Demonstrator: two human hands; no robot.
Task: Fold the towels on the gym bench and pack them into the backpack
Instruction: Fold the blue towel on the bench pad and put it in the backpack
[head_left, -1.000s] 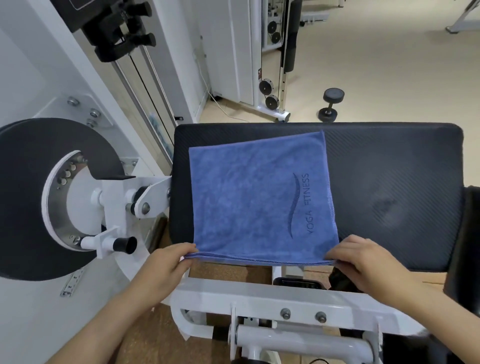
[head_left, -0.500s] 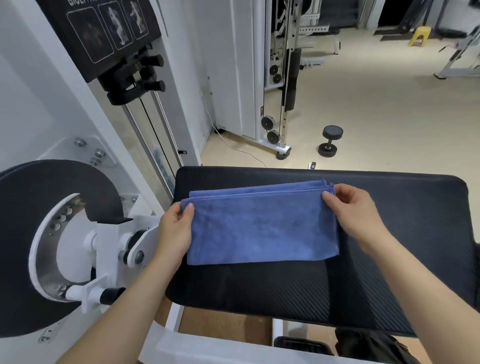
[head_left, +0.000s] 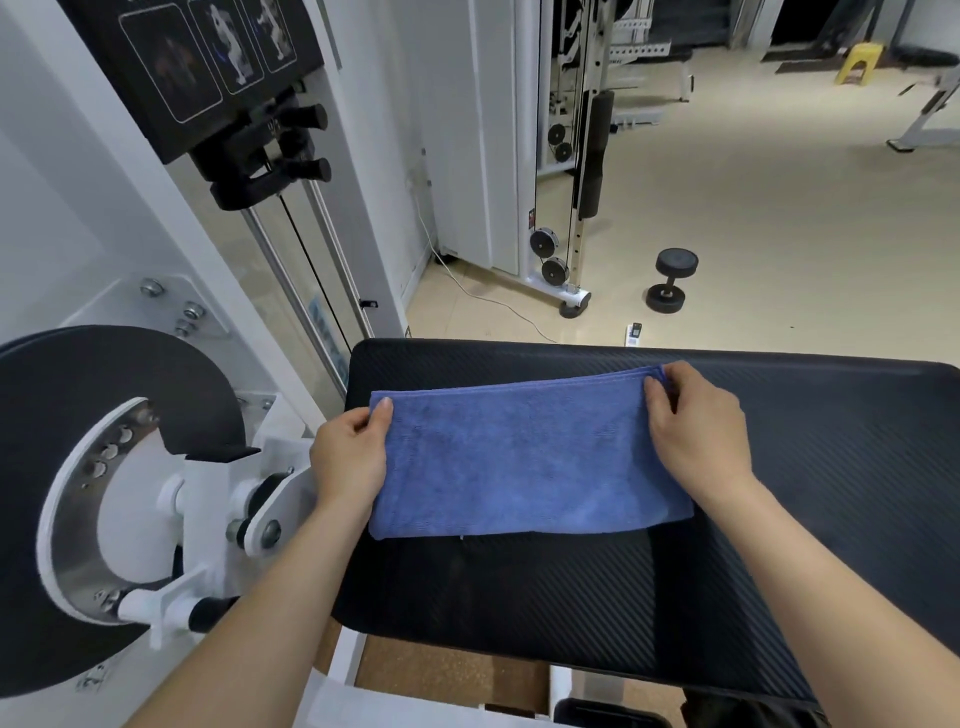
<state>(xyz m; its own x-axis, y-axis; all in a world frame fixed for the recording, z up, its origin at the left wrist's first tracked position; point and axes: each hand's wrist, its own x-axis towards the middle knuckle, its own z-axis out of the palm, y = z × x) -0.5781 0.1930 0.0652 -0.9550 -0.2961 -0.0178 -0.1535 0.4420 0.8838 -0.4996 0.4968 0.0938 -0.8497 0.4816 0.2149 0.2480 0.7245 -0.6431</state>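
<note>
Left hand (head_left: 350, 457) and right hand (head_left: 696, 431) each pinch 1 far corner of the folded blue towel (head_left: 524, 462), fingers clamped on cloth, apparently squaring layers flat on the bench pad (head_left: 831, 467).

— Where is free room found on the counter (head_left: 805, 493)?

— To the right, bare black padding is left open from the right hand (head_left: 698, 434) out to the right edge, and a wide bare strip is seen along the near edge. A narrow strip is left on the far side.

— What is the left side blocked by?

— The left edge is crowded by the machine's round black plate (head_left: 104, 395) and white bracket (head_left: 270, 499), just beside the left hand (head_left: 348, 460). The middle is covered by the folded blue towel (head_left: 519, 462), with a hand on each end. Farther left, upright guide rods (head_left: 322, 260) are stood.
</note>
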